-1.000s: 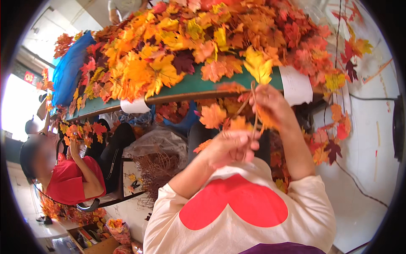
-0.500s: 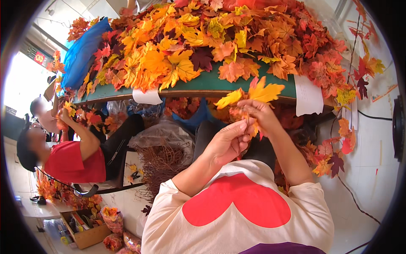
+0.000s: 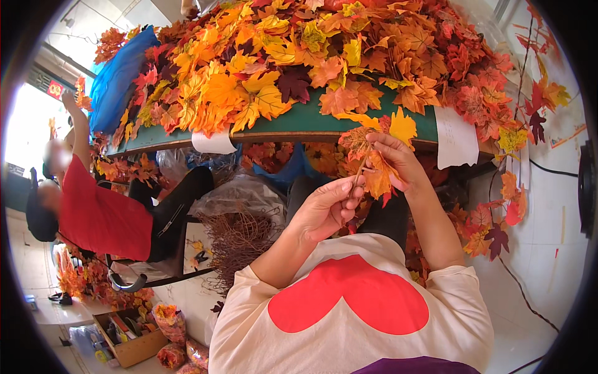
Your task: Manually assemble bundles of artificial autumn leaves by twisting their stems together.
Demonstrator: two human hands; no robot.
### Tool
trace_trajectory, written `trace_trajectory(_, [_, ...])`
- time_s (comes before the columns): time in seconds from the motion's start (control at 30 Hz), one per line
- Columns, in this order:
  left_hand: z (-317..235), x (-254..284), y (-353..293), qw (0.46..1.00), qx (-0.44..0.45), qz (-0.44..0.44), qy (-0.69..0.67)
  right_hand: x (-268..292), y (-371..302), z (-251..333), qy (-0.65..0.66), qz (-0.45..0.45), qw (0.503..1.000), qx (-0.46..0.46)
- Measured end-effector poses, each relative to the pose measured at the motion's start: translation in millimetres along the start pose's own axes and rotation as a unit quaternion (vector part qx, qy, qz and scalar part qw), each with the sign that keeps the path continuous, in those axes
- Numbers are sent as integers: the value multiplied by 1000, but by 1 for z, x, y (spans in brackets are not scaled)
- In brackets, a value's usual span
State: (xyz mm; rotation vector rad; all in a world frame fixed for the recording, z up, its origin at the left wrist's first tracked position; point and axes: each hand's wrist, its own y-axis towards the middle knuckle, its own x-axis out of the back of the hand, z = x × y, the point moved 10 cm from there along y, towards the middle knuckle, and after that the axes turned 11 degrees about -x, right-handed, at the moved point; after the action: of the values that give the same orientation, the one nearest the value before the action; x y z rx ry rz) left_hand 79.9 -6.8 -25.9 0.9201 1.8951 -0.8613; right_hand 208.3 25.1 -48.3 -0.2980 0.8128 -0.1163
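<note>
In front of my body, my left hand [image 3: 329, 209] is closed, its thumb and fingers pinching the thin brown stem of an artificial maple leaf branch [image 3: 360, 169]. At the upper part of this stem my right hand [image 3: 402, 161] is closed with its fingertips on the branch. An orange leaf [image 3: 380, 181] hangs beneath the right fingers. A mottled reddish-orange leaf [image 3: 355, 143] and a yellow leaf [image 3: 403, 127] stick out beyond them. The exact spot where the right fingertips grip is partly hidden by leaves.
A big heap of maple leaves [image 3: 268, 68] covers the green table [image 3: 299, 124]. White papers [image 3: 456, 140] hang off its edge. Brown wire stems [image 3: 237, 243] lie at my left, near a co-worker in a red shirt [image 3: 106, 209]. A leaf garland [image 3: 496, 240] hangs at right.
The branch has turned in my hands, so the orange leaf now hangs below my right fingers and the yellow one points up. At left, the co-worker's arm has risen high.
</note>
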Motion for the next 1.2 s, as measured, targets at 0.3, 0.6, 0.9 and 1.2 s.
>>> trace_trajectory(0.3, [13, 5, -10, 997, 24, -10, 72, -28, 7, -8, -31, 106, 994, 26])
trace_trajectory(0.6, [-4, 19, -9, 991, -60, -119, -5, -101, 13, -93, -209, 325, 922, 25])
trace_trajectory(0.9, [-56, 50, 17, 973, -180, -144, -26, -122, 52, 55, -605, -105, 729, 304])
trace_trajectory(1.2, [-59, 21, 25, 978, -190, -40, -79, -143, 219, 79, -684, -253, 591, 344])
